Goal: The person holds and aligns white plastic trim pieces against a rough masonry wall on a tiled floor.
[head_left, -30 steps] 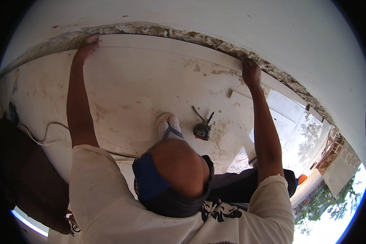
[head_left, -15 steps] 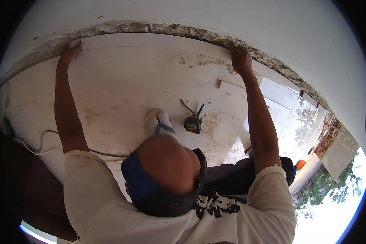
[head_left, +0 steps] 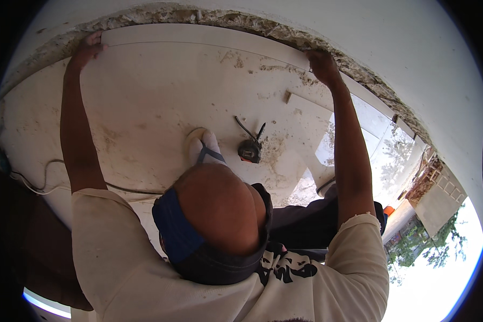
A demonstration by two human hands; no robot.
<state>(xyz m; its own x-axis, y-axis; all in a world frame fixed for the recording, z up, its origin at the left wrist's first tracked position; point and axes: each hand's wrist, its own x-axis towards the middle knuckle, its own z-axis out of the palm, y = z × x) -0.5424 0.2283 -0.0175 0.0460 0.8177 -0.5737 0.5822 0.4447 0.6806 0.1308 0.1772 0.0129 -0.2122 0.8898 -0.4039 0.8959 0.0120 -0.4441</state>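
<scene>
A long, pale skirting tile strip [head_left: 198, 35] lies along the foot of the wall, below a rough, chipped groove [head_left: 241, 20]. My left hand [head_left: 87, 49] is at its left end, with thumb and fingers closed on the edge. At the strip's right end, my right hand [head_left: 323, 67] is curled over it; its fingertips are partly hidden. Between my arms, a black tape measure [head_left: 249, 151] rests on the floor, with a thin dark pointed item [head_left: 261, 130] and a dark strap beside it.
My bent knee [head_left: 214, 206] and sandalled foot [head_left: 209, 147] fill the middle. Another pale strip [head_left: 314, 107] lies on the dusty floor [head_left: 145, 96] near my right forearm. A cable [head_left: 131, 189] runs along the left. More edging [head_left: 370, 99] continues along the wall to the right.
The whole view has shifted, so strip, floor and tape measure appear higher in the picture. Both hands stay at the strip's ends.
</scene>
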